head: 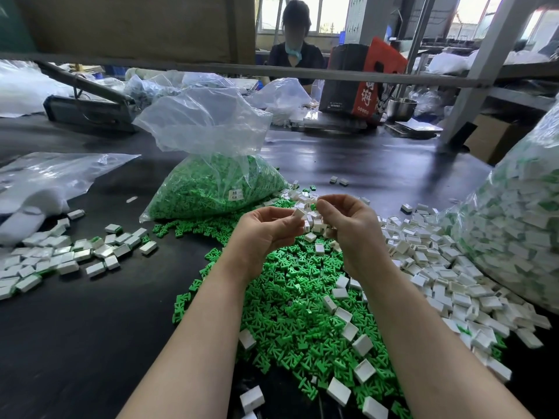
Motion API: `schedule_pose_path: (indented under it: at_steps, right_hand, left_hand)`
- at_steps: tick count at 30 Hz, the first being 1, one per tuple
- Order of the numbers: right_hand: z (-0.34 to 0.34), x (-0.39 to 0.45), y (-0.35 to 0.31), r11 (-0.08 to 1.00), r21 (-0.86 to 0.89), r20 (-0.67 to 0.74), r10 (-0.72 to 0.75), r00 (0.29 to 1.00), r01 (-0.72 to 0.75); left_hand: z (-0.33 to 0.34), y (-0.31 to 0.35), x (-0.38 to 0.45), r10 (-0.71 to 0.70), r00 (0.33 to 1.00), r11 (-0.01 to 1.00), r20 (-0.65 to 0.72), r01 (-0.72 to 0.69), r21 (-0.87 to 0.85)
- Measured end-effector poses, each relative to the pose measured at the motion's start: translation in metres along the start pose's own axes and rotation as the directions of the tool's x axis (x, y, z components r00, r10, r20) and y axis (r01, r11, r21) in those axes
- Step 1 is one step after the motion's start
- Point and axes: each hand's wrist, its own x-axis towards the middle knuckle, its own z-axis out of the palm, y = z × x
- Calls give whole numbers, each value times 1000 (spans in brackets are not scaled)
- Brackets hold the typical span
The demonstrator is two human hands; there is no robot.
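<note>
White cap and green clip, held up in the middle of the frame.
The left hand pinches the cap, the right hand pinches the clip, just above the green pile on the dark bench.

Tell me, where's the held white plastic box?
Head view, centre: small white plastic box pinched in left hand, beside right hand, above green plastic pieces.

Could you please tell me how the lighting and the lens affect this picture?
Head view: daylight from the overexposed windows puts a pale sheen on the black table; the wide lens bows the metal rail; the left hand holding a white cap and the right hand pinching a green clip are sharp and evenly lit.
</note>
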Motion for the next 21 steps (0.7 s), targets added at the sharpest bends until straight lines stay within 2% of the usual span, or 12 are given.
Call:
schedule_pose_path:
  at_steps: [6,11,18,21]
  right_hand:
    - [5,-2,0,995,101,9,8,1000,-9]
    - [3,-2,2,997,80,19,13,1000,-14]
    - [-2,-1,4,989,-136,86,-55,995,66]
    - [-6,0,5,965,-251,149,-38,988,75]
  left_hand:
    - [5,1,-2,40,999,997,13,-41,68]
    - [6,0,-2,52,999,995,3,-52,89]
    - [1,0,-1,151,987,963,-56,-134,235]
    - [2,1,0,194,979,933,-56,-167,319]
